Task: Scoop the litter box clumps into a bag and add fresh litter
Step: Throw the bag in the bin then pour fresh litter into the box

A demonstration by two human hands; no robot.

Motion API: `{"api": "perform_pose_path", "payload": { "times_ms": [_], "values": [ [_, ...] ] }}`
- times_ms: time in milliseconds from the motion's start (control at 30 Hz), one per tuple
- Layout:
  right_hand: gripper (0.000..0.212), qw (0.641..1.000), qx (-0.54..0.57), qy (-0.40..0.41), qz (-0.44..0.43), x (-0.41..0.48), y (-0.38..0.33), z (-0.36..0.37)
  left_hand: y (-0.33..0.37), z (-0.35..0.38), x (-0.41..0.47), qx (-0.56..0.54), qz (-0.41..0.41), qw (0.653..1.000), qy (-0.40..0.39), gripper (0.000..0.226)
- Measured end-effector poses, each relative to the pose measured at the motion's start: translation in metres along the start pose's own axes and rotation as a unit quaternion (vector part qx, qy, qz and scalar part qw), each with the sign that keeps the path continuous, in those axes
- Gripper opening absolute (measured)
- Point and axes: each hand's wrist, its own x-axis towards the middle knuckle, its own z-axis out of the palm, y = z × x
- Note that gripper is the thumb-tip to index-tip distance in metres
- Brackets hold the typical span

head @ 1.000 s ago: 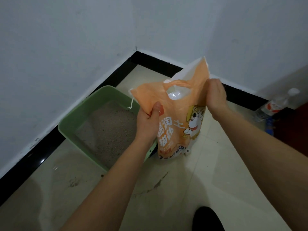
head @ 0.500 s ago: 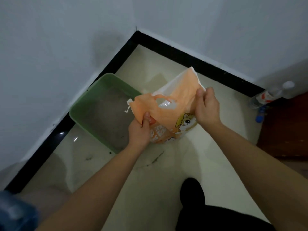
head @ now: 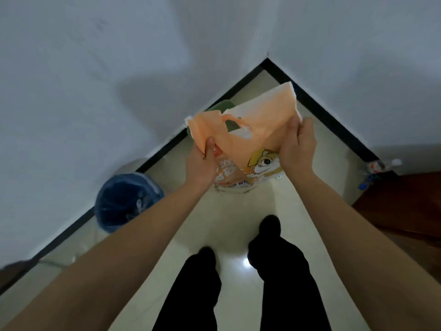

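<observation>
The litter bag (head: 248, 139) is hanging in mid-air in front of the person, gripped at its upper part by both hands. The left hand (head: 202, 161) is pinching the bag's left top edge, thumb pressed on the orange film; the right hand (head: 298, 149) is clenching the right side of the top. The bag is orange plastic with a white inner face showing at the raised far corner, a cut-out carry handle near the top, a cartoon animal face on the front and white lettering lower down, too blurred to read. Its top is looking torn and crumpled between the two grips, and its bottom is hanging just above the pale tiled floor (head: 238, 218).

Behind the bag, only a small piece of the green litter box (head: 222, 106) is showing, set against the black skirting (head: 334, 120) near the room corner. To the left, a bin lined with a blue bag (head: 126, 201) is standing by the wall, apart from the arms. A plastic bottle (head: 381, 164) is lying at the right wall beside a dark wooden surface (head: 405, 201). The person's dark trouser legs (head: 281, 271) are standing on open floor.
</observation>
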Motion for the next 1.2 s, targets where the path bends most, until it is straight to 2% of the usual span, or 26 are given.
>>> {"api": "perform_pose_path", "payload": {
  "times_ms": [167,333,567,667,833,933,1100,1200],
  "values": [
    [0.031,0.99,0.015,-0.132,-0.053,-0.049,-0.118,0.005,0.05,-0.11,-0.054,-0.037,-0.057,0.99,0.123,0.035],
    [0.03,0.952,0.036,-0.281,-0.113,-0.114,-0.236,0.031,0.09,-0.221,-0.13,-0.069,-0.083,0.946,0.306,0.029],
    [0.032,0.841,0.047,-0.473,-0.259,-0.289,-0.361,0.065,0.084,-0.376,-0.29,-0.095,-0.095,0.847,0.514,0.033],
    [0.034,0.8,0.051,-0.52,-0.295,-0.394,-0.379,0.077,0.051,-0.433,-0.376,-0.131,-0.109,0.805,0.569,0.033],
    [0.033,0.745,0.05,-0.57,-0.342,-0.592,-0.388,0.092,-0.014,-0.52,-0.538,-0.176,-0.095,0.746,0.635,0.033],
    [0.031,0.7,0.039,-0.618,-0.356,-0.72,-0.385,0.101,-0.056,-0.565,-0.639,-0.21,-0.086,0.704,0.673,0.03],
    [0.03,0.608,0.051,-0.693,-0.384,-0.918,-0.365,0.093,-0.107,-0.614,-0.8,-0.242,-0.088,0.627,0.735,0.028],
    [0.03,0.544,0.047,-0.74,-0.393,-1.014,-0.347,0.084,-0.141,-0.63,-0.877,-0.246,-0.112,0.564,0.781,0.03]
  ]
}}
